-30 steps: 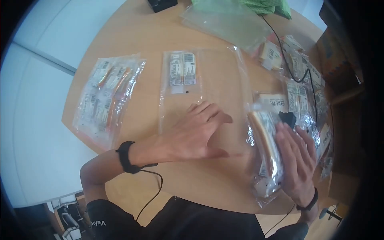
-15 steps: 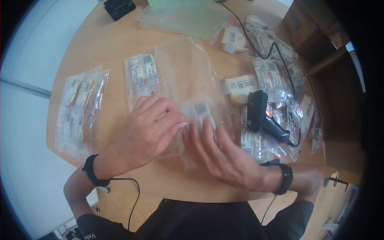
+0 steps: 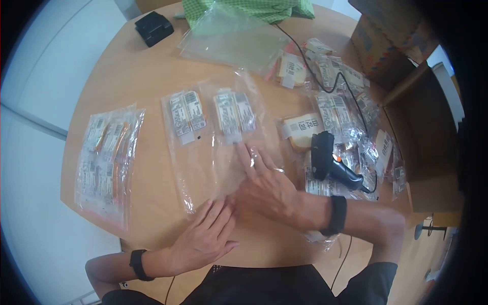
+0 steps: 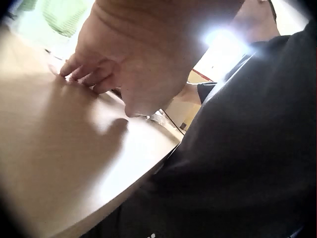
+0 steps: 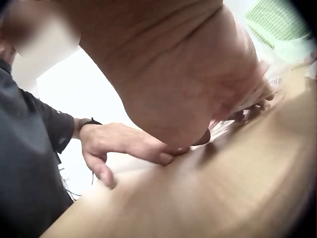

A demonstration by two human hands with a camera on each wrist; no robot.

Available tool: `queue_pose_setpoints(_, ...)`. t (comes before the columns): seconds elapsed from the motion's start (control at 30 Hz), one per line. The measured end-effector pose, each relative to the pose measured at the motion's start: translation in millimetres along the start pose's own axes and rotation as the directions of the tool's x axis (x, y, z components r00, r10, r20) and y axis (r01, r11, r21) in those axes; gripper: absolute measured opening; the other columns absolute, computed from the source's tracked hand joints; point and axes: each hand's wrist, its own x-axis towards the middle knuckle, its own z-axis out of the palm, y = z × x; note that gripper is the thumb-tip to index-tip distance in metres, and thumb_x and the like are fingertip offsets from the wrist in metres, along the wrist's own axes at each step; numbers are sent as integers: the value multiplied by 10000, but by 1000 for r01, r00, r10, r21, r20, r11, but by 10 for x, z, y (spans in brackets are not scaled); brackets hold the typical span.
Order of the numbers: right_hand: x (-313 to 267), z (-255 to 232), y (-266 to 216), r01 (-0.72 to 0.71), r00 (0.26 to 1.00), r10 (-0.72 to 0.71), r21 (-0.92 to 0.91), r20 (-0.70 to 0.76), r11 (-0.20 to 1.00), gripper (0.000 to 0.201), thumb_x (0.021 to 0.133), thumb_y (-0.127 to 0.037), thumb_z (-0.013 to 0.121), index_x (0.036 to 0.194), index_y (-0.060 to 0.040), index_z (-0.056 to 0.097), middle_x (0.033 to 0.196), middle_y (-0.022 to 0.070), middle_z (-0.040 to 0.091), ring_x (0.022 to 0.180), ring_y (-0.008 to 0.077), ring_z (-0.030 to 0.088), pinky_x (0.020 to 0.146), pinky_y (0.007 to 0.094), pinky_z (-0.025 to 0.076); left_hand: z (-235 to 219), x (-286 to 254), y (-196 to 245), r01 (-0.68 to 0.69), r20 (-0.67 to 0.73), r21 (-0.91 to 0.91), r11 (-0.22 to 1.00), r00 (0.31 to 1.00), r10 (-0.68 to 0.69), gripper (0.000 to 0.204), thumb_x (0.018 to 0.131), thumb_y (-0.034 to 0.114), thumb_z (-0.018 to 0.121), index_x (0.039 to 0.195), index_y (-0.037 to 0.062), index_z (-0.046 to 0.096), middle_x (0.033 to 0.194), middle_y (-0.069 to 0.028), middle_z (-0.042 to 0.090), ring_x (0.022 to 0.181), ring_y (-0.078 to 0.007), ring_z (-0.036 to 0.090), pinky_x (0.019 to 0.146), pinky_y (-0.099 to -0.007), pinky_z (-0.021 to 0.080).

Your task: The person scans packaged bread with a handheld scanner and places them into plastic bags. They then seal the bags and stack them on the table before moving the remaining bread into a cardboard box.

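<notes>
Perhaps to steady the bag (image 3: 197,165), the left hand (image 3: 209,234) lies straight-fingered at its near edge, while the right hand (image 3: 270,189), fingers outstretched, seemingly squares the right pack (image 3: 234,114) beside the left pack (image 3: 186,114).

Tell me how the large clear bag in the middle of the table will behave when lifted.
The large clear bag will probably flop, since its film looks thin and wrinkled. Its far end may sag, as the two labelled packets lie there. It might feel slippery, given its glossy sheen.
</notes>
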Motion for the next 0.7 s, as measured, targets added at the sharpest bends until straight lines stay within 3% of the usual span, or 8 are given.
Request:
queue_pose_setpoints(0.1,69,-161,-60,-50,999,55,322,-4,945,336,919,-306,639,1087,-91,833,1583,392,408,1489,553,370,1231,645,285,-34,-8,-26,2,21,60,998,1000,-3,693,946,463,724,1380,-62,595,1431,-269,552,1384,-445,494,1201,-522,381)
queue_pose_setpoints(0.33,301,218,48,-34,990,44,79,-134,996,330,876,-351,678,1049,-103,810,1557,403,408,1501,586,319,1232,687,247,-88,20,22,-22,29,97,995,999,20,714,890,440,761,1355,-78,601,1352,-249,579,1290,-421,544,1066,-503,469)
queue_pose_setpoints(0.4,390,778,209,89,929,-87,-12,-361,996,348,887,-277,663,1100,-25,774,1351,286,633,1407,491,479,1195,687,297,-121,86,33,-44,40,111,993,998,40,742,878,451,771,1375,-73,599,1352,-248,581,1306,-425,546,1051,-493,476)
queue_pose_setpoints(0.43,366,680,212,114,898,-124,-48,-423,992,355,891,-252,658,1117,1,762,1282,247,708,1376,459,533,1183,687,313,-139,84,30,-45,25,151,987,999,42,750,870,448,762,1375,-80,590,1311,-243,585,1280,-429,550,1045,-475,475)
queue_pose_setpoints(0.5,131,253,40,174,934,-183,-57,-307,983,291,867,-192,661,1069,-8,760,1133,206,732,1209,400,644,1002,515,479,-173,93,29,-56,0,182,982,998,57,676,872,407,740,1314,-86,608,1236,-235,599,1198,-407,583,967,-429,503)
queue_pose_setpoints(0.6,-468,-629,-134,209,975,-189,187,-119,960,254,845,-182,681,1029,-21,749,1014,172,725,1078,316,708,752,346,573,-260,164,-14,-164,79,130,978,985,155,523,881,311,719,1240,-61,639,1214,-231,610,1114,-363,614,885,-396,526)
queue_pose_setpoints(0.63,-728,-884,-41,164,982,-130,279,-137,946,297,787,-123,701,1048,16,730,1120,180,696,1106,310,694,831,358,570,-175,216,18,-156,-110,109,982,980,168,391,899,250,664,1183,-19,661,1188,-218,618,1032,-318,625,819,-372,531)
queue_pose_setpoints(0.7,-1146,-1050,194,0,964,70,261,-257,965,388,747,-86,743,1114,28,696,1168,165,679,1089,306,679,877,400,573,-190,428,166,-270,-134,83,959,951,279,384,896,245,655,1190,0,679,1293,-227,608,1131,-345,620,883,-409,531)
